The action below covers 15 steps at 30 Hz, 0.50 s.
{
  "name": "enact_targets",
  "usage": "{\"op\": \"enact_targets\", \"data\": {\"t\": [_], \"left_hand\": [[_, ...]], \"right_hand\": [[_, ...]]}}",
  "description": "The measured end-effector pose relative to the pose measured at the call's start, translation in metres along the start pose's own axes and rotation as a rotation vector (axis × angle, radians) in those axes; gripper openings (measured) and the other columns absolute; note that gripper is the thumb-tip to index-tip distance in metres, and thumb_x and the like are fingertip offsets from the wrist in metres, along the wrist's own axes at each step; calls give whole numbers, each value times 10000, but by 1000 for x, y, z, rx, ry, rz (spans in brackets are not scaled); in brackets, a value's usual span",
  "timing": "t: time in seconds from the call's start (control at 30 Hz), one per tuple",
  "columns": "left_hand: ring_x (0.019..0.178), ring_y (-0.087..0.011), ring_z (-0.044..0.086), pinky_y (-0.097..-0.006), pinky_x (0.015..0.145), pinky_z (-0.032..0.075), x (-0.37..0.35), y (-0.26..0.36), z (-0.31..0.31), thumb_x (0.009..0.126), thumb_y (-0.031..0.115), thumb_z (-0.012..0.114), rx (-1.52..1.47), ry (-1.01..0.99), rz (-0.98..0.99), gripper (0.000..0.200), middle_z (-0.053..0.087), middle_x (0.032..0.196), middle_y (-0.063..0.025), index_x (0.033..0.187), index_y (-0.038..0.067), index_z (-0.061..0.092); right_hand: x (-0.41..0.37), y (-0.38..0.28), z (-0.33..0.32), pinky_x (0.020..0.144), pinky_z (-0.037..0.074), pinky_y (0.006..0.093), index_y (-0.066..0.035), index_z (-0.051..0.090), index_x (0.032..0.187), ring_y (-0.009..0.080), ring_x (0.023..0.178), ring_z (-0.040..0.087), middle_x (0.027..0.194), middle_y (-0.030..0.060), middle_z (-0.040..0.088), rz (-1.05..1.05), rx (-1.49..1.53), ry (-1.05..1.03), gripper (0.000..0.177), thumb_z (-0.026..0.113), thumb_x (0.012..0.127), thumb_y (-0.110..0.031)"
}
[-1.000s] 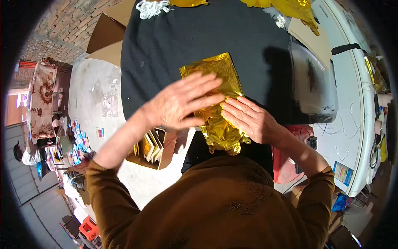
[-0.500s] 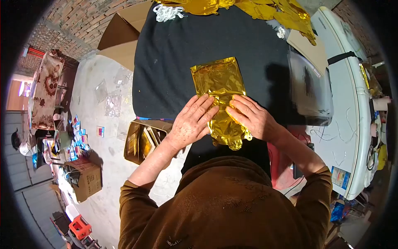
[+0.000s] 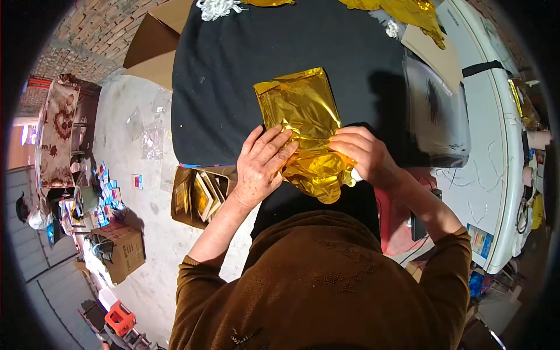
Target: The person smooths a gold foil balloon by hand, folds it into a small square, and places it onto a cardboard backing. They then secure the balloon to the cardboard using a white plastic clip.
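A shiny gold foil sheet (image 3: 303, 96) lies on the black cloth of the table, its far part a flat folded rectangle. Its near part is crumpled, with a lobed edge hanging past the table's front edge toward my lap. My left hand (image 3: 262, 163) rests on the foil's left side, fingers stretched out and fingertips on the creased middle. On the right side, my right hand (image 3: 364, 154) has its fingers bent and pinched on the foil's edge. A small white bit shows under the right fingers; I cannot make out what it is.
White string bundles (image 3: 219, 9) and more gold foil (image 3: 402, 17) lie at the table's far edge. Clear plastic sleeves (image 3: 437, 122) are stacked at the right, beside a white appliance (image 3: 487, 175). An open carton (image 3: 189, 219) of flat packs stands below left.
My right hand has gone from lying flat to pinching the foil's right edge. The left hand stays spread on the foil. The view has shifted slightly.
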<state>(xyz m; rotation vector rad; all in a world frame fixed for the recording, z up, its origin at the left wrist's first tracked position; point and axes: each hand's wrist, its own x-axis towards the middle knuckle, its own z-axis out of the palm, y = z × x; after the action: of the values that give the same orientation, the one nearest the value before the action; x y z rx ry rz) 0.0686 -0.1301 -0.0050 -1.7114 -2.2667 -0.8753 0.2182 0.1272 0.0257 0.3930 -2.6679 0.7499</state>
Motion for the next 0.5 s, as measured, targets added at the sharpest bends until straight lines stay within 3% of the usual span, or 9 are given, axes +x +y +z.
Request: {"op": "enact_targets", "data": {"t": [0.17, 0.23, 0.4, 0.5], "left_hand": [[1354, -295, 563, -522, 1200, 318, 6, 8, -9, 858, 146, 695, -82, -29, -117, 361, 688, 1365, -67, 1205, 79, 770], [1321, -300, 576, -522, 1177, 335, 10, 11, -9, 864, 158, 716, -93, 3, -154, 336, 694, 1342, -65, 1179, 54, 770], [1107, -293, 617, -437, 1016, 369, 20, 15, -7, 931, 172, 769, -148, 144, -304, 182, 733, 1016, -131, 962, -8, 769], [1044, -293, 614, -420, 989, 383, 25, 12, -10, 934, 179, 773, -194, 117, -375, 197, 718, 1011, -135, 1003, -5, 755]], "right_hand": [[18, 6, -3, 884, 563, 402, 2, 714, 1120, 325, 1002, 681, 1031, 139, 732, 215, 154, -9, 276, 708, 847, -40], [26, 6, 0, 778, 528, 425, 12, 690, 1039, 335, 875, 644, 908, 143, 683, 288, 199, 33, 144, 667, 913, -54], [44, 12, -2, 656, 461, 446, 24, 602, 926, 355, 717, 591, 783, 175, 598, 450, 271, -13, 150, 616, 992, -110], [52, 12, -3, 616, 442, 452, 27, 559, 891, 371, 654, 579, 754, 188, 576, 527, 288, -50, 200, 597, 1015, -125]]}}
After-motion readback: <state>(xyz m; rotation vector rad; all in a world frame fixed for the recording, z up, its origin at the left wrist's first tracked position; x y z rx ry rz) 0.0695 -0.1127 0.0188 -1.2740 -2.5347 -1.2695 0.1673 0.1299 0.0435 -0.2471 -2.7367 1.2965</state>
